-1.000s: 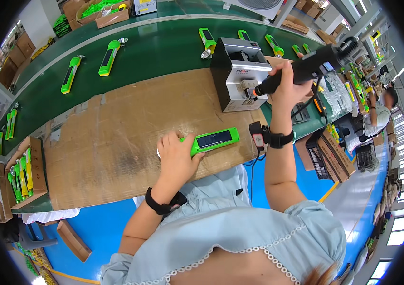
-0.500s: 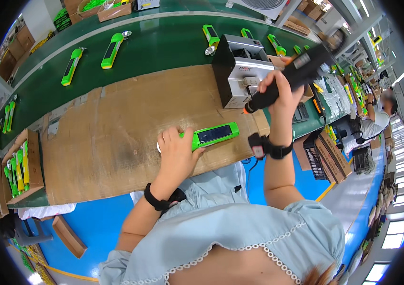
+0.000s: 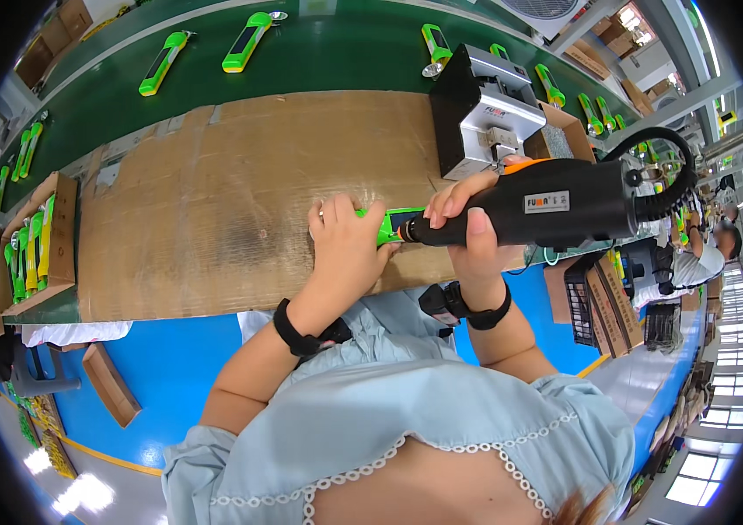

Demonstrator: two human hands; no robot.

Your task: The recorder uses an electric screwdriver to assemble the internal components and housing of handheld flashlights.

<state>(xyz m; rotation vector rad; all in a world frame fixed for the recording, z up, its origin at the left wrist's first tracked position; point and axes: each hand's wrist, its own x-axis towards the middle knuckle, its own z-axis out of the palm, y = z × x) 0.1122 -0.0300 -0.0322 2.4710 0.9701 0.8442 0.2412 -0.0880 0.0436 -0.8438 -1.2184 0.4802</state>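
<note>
In the head view, the left hand (image 3: 347, 247) is clamped on a green device (image 3: 388, 230) near the front edge of the cardboard sheet (image 3: 196, 201), above which the right hand (image 3: 481, 259) grips a black power tool (image 3: 564, 225).

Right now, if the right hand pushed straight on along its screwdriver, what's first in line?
The green flashlight under the left hand. The right hand's black screwdriver looks almost on it; depth is unclear, so it may already touch.
</note>
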